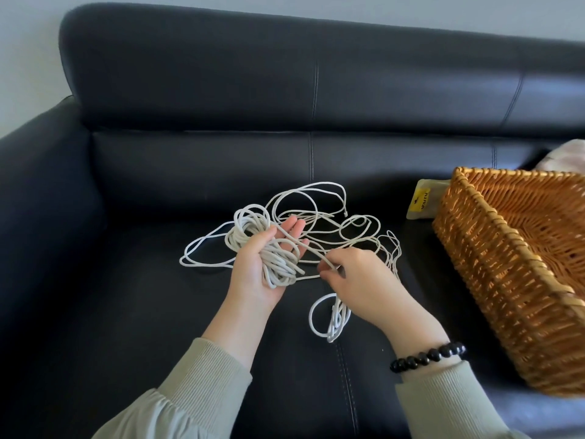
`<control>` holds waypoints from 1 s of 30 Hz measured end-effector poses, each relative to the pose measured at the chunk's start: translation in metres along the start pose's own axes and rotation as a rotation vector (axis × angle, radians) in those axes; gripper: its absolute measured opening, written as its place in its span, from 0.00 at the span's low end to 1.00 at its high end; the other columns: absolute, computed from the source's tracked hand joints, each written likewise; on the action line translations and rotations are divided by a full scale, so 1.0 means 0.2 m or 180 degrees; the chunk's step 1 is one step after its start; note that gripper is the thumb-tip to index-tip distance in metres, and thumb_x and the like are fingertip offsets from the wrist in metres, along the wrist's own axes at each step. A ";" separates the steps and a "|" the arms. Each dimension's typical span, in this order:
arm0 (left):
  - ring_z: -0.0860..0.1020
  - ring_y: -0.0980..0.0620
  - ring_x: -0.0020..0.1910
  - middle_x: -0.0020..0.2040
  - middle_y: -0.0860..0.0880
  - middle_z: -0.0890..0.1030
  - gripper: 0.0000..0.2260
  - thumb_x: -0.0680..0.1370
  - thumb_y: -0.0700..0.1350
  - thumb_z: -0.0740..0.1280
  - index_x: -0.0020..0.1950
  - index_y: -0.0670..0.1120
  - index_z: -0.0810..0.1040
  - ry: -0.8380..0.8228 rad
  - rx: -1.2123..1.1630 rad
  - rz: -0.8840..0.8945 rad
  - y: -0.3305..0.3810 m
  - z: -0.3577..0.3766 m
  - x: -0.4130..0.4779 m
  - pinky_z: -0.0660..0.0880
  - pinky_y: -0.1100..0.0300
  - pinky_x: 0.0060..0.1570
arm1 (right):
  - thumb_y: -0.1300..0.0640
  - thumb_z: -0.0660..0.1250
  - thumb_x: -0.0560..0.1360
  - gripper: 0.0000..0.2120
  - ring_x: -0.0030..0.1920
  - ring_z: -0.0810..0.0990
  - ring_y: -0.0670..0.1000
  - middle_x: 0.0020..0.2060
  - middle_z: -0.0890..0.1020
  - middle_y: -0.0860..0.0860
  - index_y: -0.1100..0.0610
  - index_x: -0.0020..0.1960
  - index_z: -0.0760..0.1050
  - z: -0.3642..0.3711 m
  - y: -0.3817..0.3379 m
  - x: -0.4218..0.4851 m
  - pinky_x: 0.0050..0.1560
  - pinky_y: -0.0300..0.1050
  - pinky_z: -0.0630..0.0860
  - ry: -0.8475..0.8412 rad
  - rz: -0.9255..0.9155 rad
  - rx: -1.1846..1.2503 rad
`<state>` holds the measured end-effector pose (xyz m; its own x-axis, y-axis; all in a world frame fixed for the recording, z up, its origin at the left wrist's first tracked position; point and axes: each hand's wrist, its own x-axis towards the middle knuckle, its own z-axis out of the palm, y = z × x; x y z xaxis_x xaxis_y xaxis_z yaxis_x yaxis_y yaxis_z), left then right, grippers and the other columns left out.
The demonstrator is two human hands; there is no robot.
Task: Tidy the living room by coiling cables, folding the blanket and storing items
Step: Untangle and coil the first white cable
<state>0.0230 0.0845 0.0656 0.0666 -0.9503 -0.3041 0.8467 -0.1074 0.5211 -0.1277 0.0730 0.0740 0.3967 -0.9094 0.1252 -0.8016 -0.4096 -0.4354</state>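
A long white cable (pixel 319 198) lies in loose tangled loops on the black leather sofa seat (pixel 142 312). My left hand (pixel 262 264) is palm up with fingers nearly straight, and a coil of several cable turns (pixel 253 229) is wound over the palm, the thumb pressing on it. My right hand (pixel 357 280) pinches a strand of the same cable just right of the coil. A smaller bunch of white loops (pixel 332 318) lies on the seat under my right wrist.
A large wicker basket (pixel 506 280) stands on the seat at the right, tilted toward me. Behind its left corner lies a small yellow-labelled pouch (pixel 422 201). A pale fabric (pixel 566 156) shows at the far right edge. The sofa backrest rises behind.
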 end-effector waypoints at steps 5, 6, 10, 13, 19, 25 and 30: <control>0.85 0.49 0.41 0.37 0.42 0.84 0.09 0.81 0.38 0.60 0.46 0.36 0.76 0.0215 -0.0170 0.0065 0.01 0.03 -0.02 0.77 0.50 0.54 | 0.54 0.62 0.79 0.08 0.48 0.74 0.49 0.44 0.79 0.50 0.53 0.52 0.78 0.03 -0.02 0.00 0.45 0.40 0.67 -0.0172 -0.0143 -0.0037; 0.84 0.50 0.38 0.34 0.43 0.83 0.08 0.81 0.38 0.60 0.44 0.37 0.76 0.0283 -0.0224 0.0071 0.01 0.04 -0.02 0.78 0.50 0.51 | 0.54 0.61 0.79 0.08 0.48 0.74 0.50 0.44 0.79 0.50 0.53 0.52 0.78 0.04 -0.03 0.00 0.46 0.41 0.68 -0.0185 -0.0149 -0.0055; 0.80 0.51 0.29 0.29 0.45 0.78 0.08 0.80 0.37 0.61 0.41 0.40 0.74 0.0376 -0.0334 0.0071 0.01 0.04 -0.02 0.78 0.52 0.42 | 0.53 0.61 0.78 0.09 0.46 0.73 0.52 0.41 0.78 0.52 0.57 0.47 0.77 0.07 -0.03 0.01 0.42 0.42 0.66 -0.0219 -0.0174 -0.0150; 0.79 0.52 0.27 0.28 0.45 0.77 0.12 0.80 0.37 0.61 0.36 0.39 0.76 0.0272 -0.0234 0.0049 0.01 0.04 -0.03 0.77 0.54 0.44 | 0.54 0.62 0.78 0.08 0.46 0.73 0.52 0.41 0.78 0.51 0.57 0.48 0.77 0.08 -0.03 0.01 0.42 0.41 0.63 -0.0253 -0.0211 -0.0188; 0.76 0.55 0.24 0.27 0.48 0.76 0.14 0.80 0.37 0.60 0.37 0.40 0.79 0.0298 -0.0080 0.0065 0.02 0.03 -0.02 0.76 0.61 0.36 | 0.54 0.65 0.76 0.06 0.48 0.75 0.51 0.45 0.79 0.51 0.55 0.50 0.77 0.07 -0.04 0.01 0.48 0.45 0.71 -0.0416 -0.0164 -0.0093; 0.79 0.54 0.26 0.38 0.47 0.77 0.03 0.79 0.40 0.66 0.48 0.43 0.79 0.0975 0.0058 0.0228 0.03 0.00 0.02 0.76 0.62 0.30 | 0.60 0.65 0.71 0.19 0.62 0.68 0.50 0.56 0.75 0.48 0.51 0.62 0.71 0.10 -0.02 0.00 0.69 0.47 0.59 -0.0928 -0.0151 -0.0184; 0.81 0.51 0.27 0.38 0.45 0.78 0.04 0.77 0.38 0.68 0.43 0.39 0.76 0.1565 0.0235 0.0573 0.08 0.01 0.03 0.76 0.62 0.26 | 0.55 0.67 0.70 0.17 0.62 0.66 0.48 0.56 0.71 0.43 0.51 0.58 0.72 0.09 0.01 0.00 0.70 0.48 0.56 -0.0793 -0.0093 -0.0391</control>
<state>0.0356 0.0761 0.0731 0.4623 -0.7083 -0.5335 0.7608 0.0079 0.6489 -0.1221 0.0742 0.0567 0.5061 -0.8574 -0.0936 -0.8304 -0.4550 -0.3217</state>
